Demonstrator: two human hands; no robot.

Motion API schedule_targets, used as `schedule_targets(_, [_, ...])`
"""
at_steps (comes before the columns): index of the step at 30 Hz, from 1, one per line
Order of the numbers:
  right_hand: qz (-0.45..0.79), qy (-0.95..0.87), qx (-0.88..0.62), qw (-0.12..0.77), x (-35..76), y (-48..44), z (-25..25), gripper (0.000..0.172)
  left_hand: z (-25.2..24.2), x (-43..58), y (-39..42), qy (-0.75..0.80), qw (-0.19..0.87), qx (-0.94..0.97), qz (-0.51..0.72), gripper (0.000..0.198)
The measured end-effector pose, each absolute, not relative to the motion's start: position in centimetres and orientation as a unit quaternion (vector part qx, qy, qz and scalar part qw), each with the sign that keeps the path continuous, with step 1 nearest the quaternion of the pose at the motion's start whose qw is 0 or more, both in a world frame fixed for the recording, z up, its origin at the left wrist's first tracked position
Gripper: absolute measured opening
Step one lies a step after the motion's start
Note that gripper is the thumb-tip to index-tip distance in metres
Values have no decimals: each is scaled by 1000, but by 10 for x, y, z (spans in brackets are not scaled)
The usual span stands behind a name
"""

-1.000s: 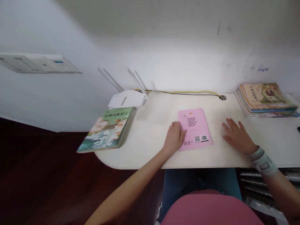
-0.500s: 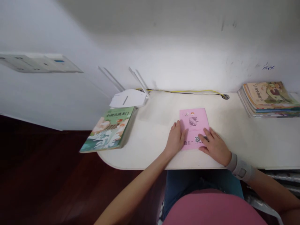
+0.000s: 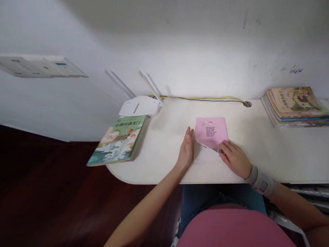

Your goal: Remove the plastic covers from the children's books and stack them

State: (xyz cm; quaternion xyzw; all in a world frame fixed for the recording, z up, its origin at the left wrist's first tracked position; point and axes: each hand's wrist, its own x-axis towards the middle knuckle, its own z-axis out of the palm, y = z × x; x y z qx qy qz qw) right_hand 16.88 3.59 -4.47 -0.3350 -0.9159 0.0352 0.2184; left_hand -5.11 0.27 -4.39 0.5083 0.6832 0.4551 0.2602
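Note:
A pink booklet (image 3: 210,132) lies on the white desk in front of me, its printed face up. My right hand (image 3: 235,160) pinches the lower right corner of its pink cover, and the cover's lower edge curls up to bare a white page (image 3: 203,156) underneath. My left hand (image 3: 186,149) stands on its edge along the booklet's left side, fingers stretched out and holding nothing. Whether it touches the booklet's edge I cannot tell. A grey band (image 3: 262,181) wraps my right wrist.
To the left, a green picture book (image 3: 119,140) juts past the curved end of the desk (image 3: 164,168). A white router (image 3: 140,106) stands behind it. Yellow and black cables (image 3: 205,99) run along the wall to a hole. Several stacked books (image 3: 295,103) lie at the right.
The booklet's pink cover has lifted and curled at its lower edge, showing the white page. My left hand has slid off the cover to the left and turned onto its edge.

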Motion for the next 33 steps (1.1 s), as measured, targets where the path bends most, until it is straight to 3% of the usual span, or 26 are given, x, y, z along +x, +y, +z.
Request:
schedule_targets(5, [58,-910,-334,237,168,36,-43,37,-37,-32,-8,627,195,605,449,64])
schedule_targets(9, [87,-923,-296,231,178,42,-40,41,-25,-1,-4,596,133,654,447,92])
schedule_targets(11, [91,-924,-297,225,194,48,-39,44,-19,13,5,584,86,675,442,96])
schedule_targets(17, [3,-874,-463,148,260,66,-48,48,-7,45,28,487,-10,834,258,80])
schedule_targets(21, [-7,-874,-476,100,278,67,-60,51,-6,69,35,470,-32,875,112,60])
schedule_targets(25, [-7,-875,-475,96,277,65,-63,50,-15,90,44,477,-14,878,43,68])
schedule_targets(33, [9,-870,-484,90,275,66,-62,50,-32,101,50,525,22,851,-9,52])
